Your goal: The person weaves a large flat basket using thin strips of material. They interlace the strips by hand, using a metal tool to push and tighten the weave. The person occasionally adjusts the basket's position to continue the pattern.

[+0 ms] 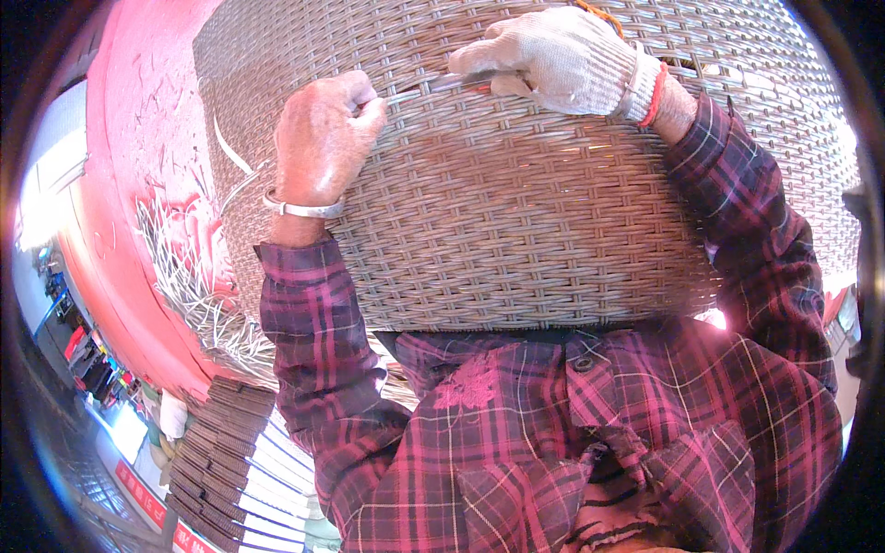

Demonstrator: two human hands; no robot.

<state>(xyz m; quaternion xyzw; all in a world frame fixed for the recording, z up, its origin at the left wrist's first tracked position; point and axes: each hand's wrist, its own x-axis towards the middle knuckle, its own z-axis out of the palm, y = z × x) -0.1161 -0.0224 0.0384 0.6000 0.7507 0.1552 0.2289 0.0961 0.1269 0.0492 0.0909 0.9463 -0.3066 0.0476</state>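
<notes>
A large grey-brown woven wicker panel (516, 221) curves across my lap and fills most of the view. My left hand (324, 138) is bare with a pale band at the wrist, and is closed in a fist on a flat weaving strand (419, 89) against the weave. My right hand (558, 60) wears a white knit glove with a red cuff. It pinches the other end of the same strand near the panel's top. Both forearms are in plaid purple-pink sleeves.
A red floor (138, 120) strewn with short offcuts lies to the left. A heap of loose pale strands (189, 286) sits beside the panel's left edge. A stack of dark brown strips (221, 442) stands at the lower left.
</notes>
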